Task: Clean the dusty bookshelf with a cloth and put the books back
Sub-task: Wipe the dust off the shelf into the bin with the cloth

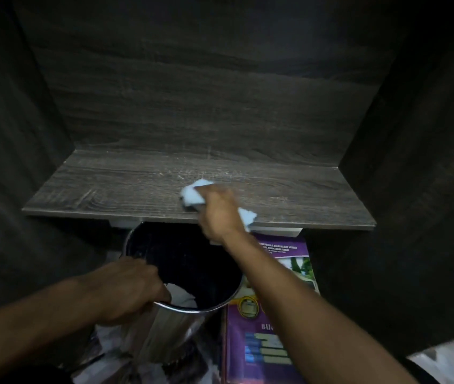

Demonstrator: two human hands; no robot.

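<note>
A dark wood-grain shelf board (126, 189) spans the view, with pale dust streaks near its back middle. My right hand (219, 210) grips a crumpled light-blue cloth (192, 194) and presses it on the shelf close to the front edge, right of centre. Part of the cloth sticks out behind my wrist over the edge. Below the shelf my left hand (130, 289) grips the rim of a shiny metal bin (165, 328) with a black liner. Purple-covered books (259, 345) lie on the floor right of the bin, partly under my right forearm.
Dark side panels (414, 189) close the shelf bay on both sides, and a back panel (206, 92) rises behind the board. Something white (183, 299) lies inside the bin. Patterned floor (453, 358) shows at the bottom right.
</note>
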